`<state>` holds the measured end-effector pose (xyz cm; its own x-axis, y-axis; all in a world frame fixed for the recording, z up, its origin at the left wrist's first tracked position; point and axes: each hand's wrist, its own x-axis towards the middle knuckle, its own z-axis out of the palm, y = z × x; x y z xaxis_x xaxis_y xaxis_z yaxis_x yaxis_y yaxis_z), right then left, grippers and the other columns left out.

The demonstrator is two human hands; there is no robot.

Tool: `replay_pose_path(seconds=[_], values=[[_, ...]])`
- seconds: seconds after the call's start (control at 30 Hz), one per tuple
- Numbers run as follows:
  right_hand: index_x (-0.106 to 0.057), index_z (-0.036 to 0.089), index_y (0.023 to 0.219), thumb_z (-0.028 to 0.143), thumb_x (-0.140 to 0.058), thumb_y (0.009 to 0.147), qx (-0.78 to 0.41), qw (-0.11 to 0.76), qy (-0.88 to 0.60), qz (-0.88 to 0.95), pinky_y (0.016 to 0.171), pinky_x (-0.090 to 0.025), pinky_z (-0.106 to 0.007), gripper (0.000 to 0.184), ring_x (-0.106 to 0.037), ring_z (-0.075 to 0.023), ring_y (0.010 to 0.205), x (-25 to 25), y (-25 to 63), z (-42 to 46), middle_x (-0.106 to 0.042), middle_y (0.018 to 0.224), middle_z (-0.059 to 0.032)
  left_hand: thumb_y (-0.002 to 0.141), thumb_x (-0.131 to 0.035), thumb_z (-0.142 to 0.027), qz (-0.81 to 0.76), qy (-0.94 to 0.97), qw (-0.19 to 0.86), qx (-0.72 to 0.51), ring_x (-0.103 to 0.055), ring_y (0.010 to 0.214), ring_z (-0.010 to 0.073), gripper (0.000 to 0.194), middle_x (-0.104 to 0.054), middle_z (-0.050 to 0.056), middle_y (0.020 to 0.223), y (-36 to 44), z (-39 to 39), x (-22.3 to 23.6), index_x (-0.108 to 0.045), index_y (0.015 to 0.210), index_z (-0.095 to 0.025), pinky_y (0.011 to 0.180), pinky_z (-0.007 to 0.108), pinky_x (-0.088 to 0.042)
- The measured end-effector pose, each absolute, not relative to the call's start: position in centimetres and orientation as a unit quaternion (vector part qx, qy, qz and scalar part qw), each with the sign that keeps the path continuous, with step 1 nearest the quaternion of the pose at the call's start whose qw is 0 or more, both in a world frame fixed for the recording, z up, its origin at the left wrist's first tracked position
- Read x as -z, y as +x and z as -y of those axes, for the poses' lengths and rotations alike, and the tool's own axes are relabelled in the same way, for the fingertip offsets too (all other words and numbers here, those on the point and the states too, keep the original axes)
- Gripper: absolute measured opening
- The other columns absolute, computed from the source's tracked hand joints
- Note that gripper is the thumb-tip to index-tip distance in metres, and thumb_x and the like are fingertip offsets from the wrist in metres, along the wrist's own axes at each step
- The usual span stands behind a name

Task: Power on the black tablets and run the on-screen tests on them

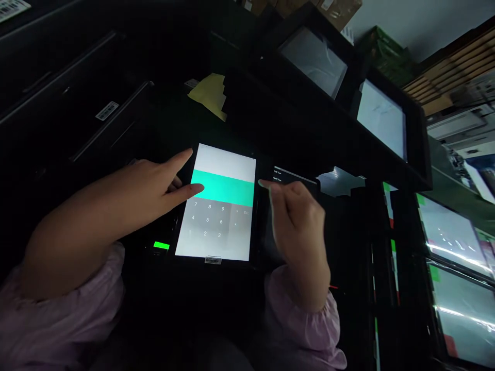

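Head view. A black-framed tablet (220,226) lies at frame centre, its screen showing a pale grey top, a teal band and a grey numeric keypad. The left hand (149,193) enters from lower left, fingers released: index extended to the tablet's upper left corner, thumb tip over the teal band; contact with the glass cannot be told. The right hand (297,221), lower centre-right, has its fingers loosely curled and blurred, one fingertip (263,183) just at the tablet's right edge; no held object shows. Pale pink gathered sleeves (305,330) cover both wrists. A dark device with small white text (294,175) lies just right of the tablet. Upper centre: a crumpled yellow sheet (209,95). Upper left: a white barcode label (107,111). Along the right side: black-framed display panels (381,118) in rows. Top edge: brown cardboard boxes (336,10).
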<state>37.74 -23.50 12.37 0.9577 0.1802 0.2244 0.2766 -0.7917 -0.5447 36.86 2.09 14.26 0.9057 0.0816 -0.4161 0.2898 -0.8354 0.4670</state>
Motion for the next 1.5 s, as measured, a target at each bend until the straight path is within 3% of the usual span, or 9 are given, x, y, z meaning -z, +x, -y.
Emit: replay_pose_path(seconds=[0.1, 0.27, 0.5, 0.63, 0.8, 1.0, 1.13, 1.37, 1.5], values=[[-0.08, 0.019, 0.112, 0.035, -0.041, 0.107, 0.036, 0.294, -0.945, 0.139, 0.064, -0.049, -0.03, 0.042, -0.059, -0.0161, 0.073, -10.7, 38.4, 22.9, -0.056, 0.088, -0.0053, 0.095, -0.052, -0.056, -0.129, 0.943, 0.264, 0.157, -0.073, 0.107, 0.0297, 0.061, -0.077, 0.001, 0.118, 36.7, -2.0, -15.6, -0.051, 0.154, -0.042, 0.09, 0.041, -0.058], [-0.076, 0.019, 0.124, 0.036, -0.04, 0.108, -0.003, 0.296, -0.941, 0.166, 0.069, -0.051, -0.034, 0.043, -0.058, -0.0172, 0.079, -10.0, 38.1, 22.5, -0.052, 0.095, -0.006, 0.098, -0.05, -0.051, -0.093, 0.96, 0.245, 0.094, -0.072, 0.104, 0.0288, 0.055, -0.078, 0.001, 0.112, 36.7, -2.2, -15.3, -0.059, 0.149, -0.033, 0.092, 0.041, -0.056], [-0.079, 0.019, 0.112, 0.035, -0.042, 0.107, -0.015, 0.264, -0.948, 0.177, 0.065, -0.047, -0.031, 0.04, -0.057, -0.0172, 0.078, -10.0, 38.1, 22.7, -0.05, 0.092, -0.0057, 0.101, -0.048, -0.051, -0.054, 0.957, 0.266, 0.1, -0.071, 0.104, 0.029, 0.053, -0.077, 0.004, 0.114, 36.6, -2.2, -15.0, -0.059, 0.148, -0.028, 0.094, 0.043, -0.055], [-0.079, 0.017, 0.096, 0.031, -0.043, 0.105, -0.006, 0.256, -0.956, 0.145, 0.063, -0.044, -0.031, 0.04, -0.054, -0.0156, 0.072, -10.2, 38.1, 23.1, -0.051, 0.089, -0.0052, 0.103, -0.044, -0.051, -0.066, 0.964, 0.237, 0.102, -0.065, 0.12, 0.0336, 0.057, -0.067, 0.009, 0.137, 36.7, -2.3, -15.1, -0.056, 0.152, -0.024, 0.109, 0.049, -0.047], [-0.078, 0.018, 0.11, 0.032, -0.043, 0.107, -0.033, 0.284, -0.942, 0.179, 0.062, -0.042, -0.03, 0.038, -0.055, -0.015, 0.073, -10.1, 37.9, 22.5, -0.048, 0.089, -0.0036, 0.101, -0.036, -0.064, -0.071, 0.964, 0.205, 0.151, -0.054, 0.135, 0.0397, 0.072, -0.045, 0.012, 0.16, 37.4, -2.9, -13.3, -0.047, 0.159, -0.023, 0.109, 0.055, -0.048], [-0.065, 0.016, 0.068, 0.026, -0.046, 0.104, -0.001, 0.273, -0.952, 0.139, 0.056, -0.036, -0.029, 0.042, -0.049, -0.012, 0.065, -10.3, 38.0, 23.0, -0.047, 0.081, -0.002, 0.095, -0.039, -0.071, -0.077, 0.965, 0.175, 0.179, -0.056, 0.134, 0.0423, 0.077, -0.041, 0.008, 0.165, 38.1, -3.3, -11.4, -0.044, 0.161, -0.032, 0.106, 0.054, -0.051], [-0.076, 0.015, 0.086, 0.026, -0.045, 0.105, -0.021, 0.311, -0.931, 0.19, 0.06, -0.041, -0.029, 0.038, -0.053, -0.0122, 0.067, -10.7, 37.5, 22.6, -0.05, 0.084, -0.0026, 0.092, -0.04, -0.077, -0.053, 0.966, 0.169, 0.187, -0.061, 0.127, 0.0465, 0.079, -0.036, 0.008, 0.168, 37.7, -4.0, -10.4, -0.043, 0.16, -0.037, 0.099, 0.057, -0.054], [-0.074, 0.017, 0.13, 0.029, -0.044, 0.108, -0.12, 0.311, -0.897, 0.289, 0.065, -0.049, -0.03, 0.039, -0.059, -0.0146, 0.074, -10.4, 36.0, 20.7, -0.055, 0.097, -0.0072, 0.09, -0.053, -0.069, -0.055, 0.967, 0.126, 0.215, -0.047, 0.141, 0.0529, 0.088, -0.017, 0.014, 0.175, 37.5, -2.8, -9.9, -0.035, 0.164, -0.025, 0.115, 0.065, -0.041], [-0.079, 0.014, 0.1, 0.028, -0.046, 0.107, -0.08, 0.329, -0.903, 0.264, 0.061, -0.045, -0.028, 0.037, -0.057, -0.0128, 0.069, -11.0, 36.4, 21.6, -0.054, 0.089, -0.0047, 0.09, -0.054, -0.071, -0.076, 0.96, 0.125, 0.239, -0.045, 0.14, 0.0579, 0.097, -0.008, 0.016, 0.176, 37.5, -2.1, -10.3, -0.022, 0.168, -0.025, 0.109, 0.07, -0.044]])
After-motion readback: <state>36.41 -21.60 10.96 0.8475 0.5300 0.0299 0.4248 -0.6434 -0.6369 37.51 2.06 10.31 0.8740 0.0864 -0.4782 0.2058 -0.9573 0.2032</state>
